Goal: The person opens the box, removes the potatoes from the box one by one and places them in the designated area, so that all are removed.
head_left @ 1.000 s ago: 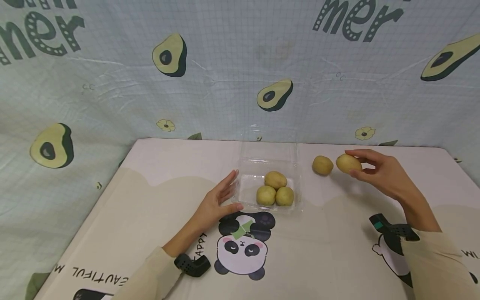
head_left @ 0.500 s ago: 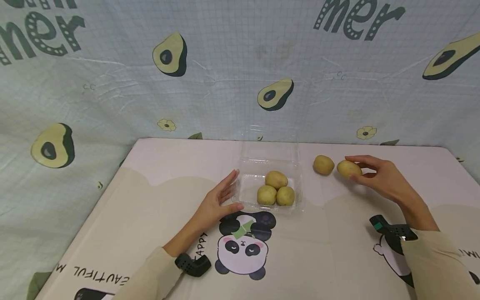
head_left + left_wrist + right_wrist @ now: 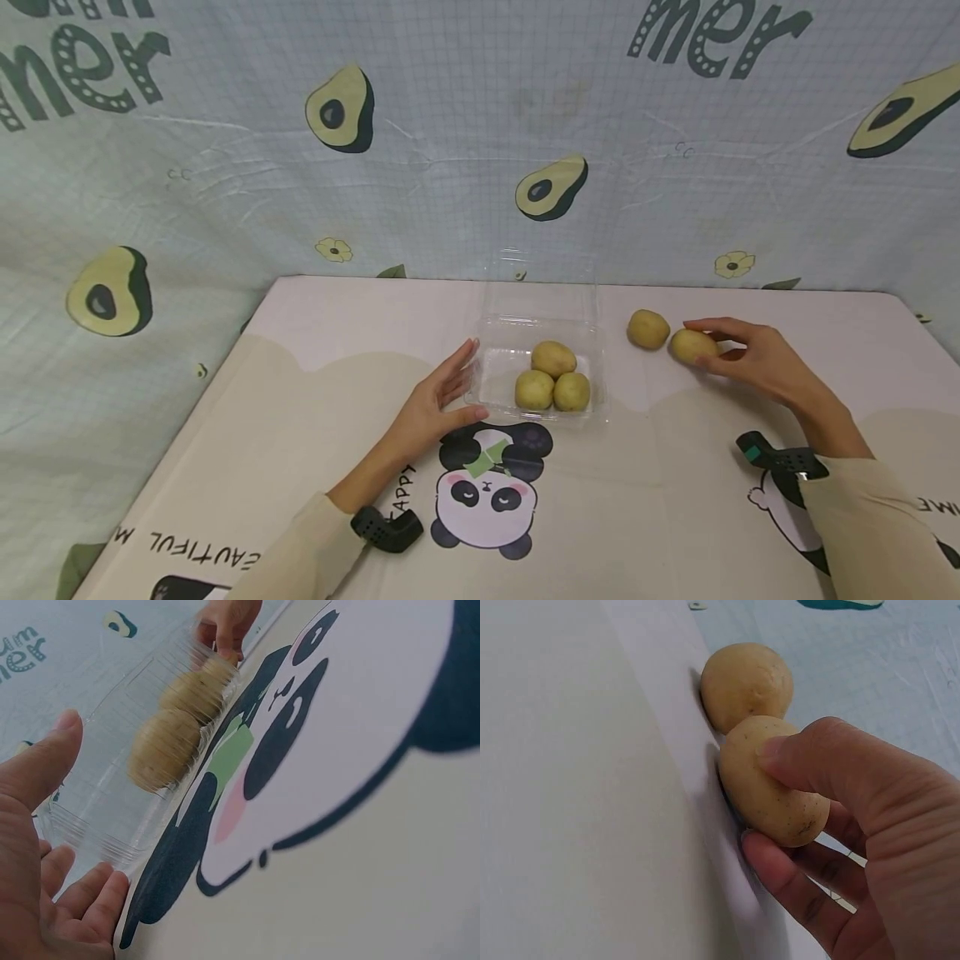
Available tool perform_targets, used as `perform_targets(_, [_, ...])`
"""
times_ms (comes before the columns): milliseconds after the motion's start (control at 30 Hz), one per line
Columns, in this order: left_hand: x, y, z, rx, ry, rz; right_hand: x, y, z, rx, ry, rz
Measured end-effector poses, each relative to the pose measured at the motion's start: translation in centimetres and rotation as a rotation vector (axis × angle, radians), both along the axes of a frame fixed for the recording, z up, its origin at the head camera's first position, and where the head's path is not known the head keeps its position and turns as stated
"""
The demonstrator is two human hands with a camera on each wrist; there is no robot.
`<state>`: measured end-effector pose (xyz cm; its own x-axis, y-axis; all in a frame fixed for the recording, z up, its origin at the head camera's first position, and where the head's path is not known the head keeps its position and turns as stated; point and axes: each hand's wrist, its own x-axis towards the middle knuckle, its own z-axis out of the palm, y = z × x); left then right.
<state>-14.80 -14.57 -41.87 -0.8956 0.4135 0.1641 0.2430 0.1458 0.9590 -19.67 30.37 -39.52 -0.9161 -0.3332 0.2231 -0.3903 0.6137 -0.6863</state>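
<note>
My right hand (image 3: pixel 757 357) pinches a potato (image 3: pixel 692 346) between thumb and fingers, low over the table; in the right wrist view the thumb lies across this potato (image 3: pixel 769 795). Just left of it in the head view sits another potato (image 3: pixel 648 330) on the table. A clear plastic clamshell box (image 3: pixel 491 375) stands mid-table with its lid (image 3: pixel 540 287) raised at the back. Three potatoes (image 3: pixel 553 359) lie inside. At the box's left side rests my left hand (image 3: pixel 431 408), thumb and fingers spread around its near left corner; the left wrist view shows the fingers (image 3: pixel 105 900) relaxed against the wall.
A pale printed cloth covers the table (image 3: pixel 637 500), with a panda picture (image 3: pixel 483 508) in front of the box. Behind the table hangs a light curtain (image 3: pixel 450 167) with avocado prints. Black bands (image 3: pixel 386 529) sit on both wrists.
My right hand has lowered the potato slightly toward the table and closer to the person. The left hand, the box and its potatoes have stayed in place.
</note>
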Motion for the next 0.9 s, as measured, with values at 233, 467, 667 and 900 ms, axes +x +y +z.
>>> perform_targets(233, [0.09,-0.05,0.17,0.013,0.007,-0.007,-0.16,-0.04,-0.15,-0.004,-0.031,-0.037])
perform_targets(467, [0.03,-0.01,0.14,0.014,0.011,-0.008,-0.12,-0.08,-0.03,-0.018,-0.056,-0.050])
perform_targets(667, [0.09,-0.01,0.18,0.005,0.008,-0.005,0.14,-0.31,-0.18,0.023,-0.082,-0.112])
perform_targets(900, [0.07,-0.02,0.11,0.011,0.008,-0.007,0.19,-0.72,-0.15,0.083,-0.061,-0.158])
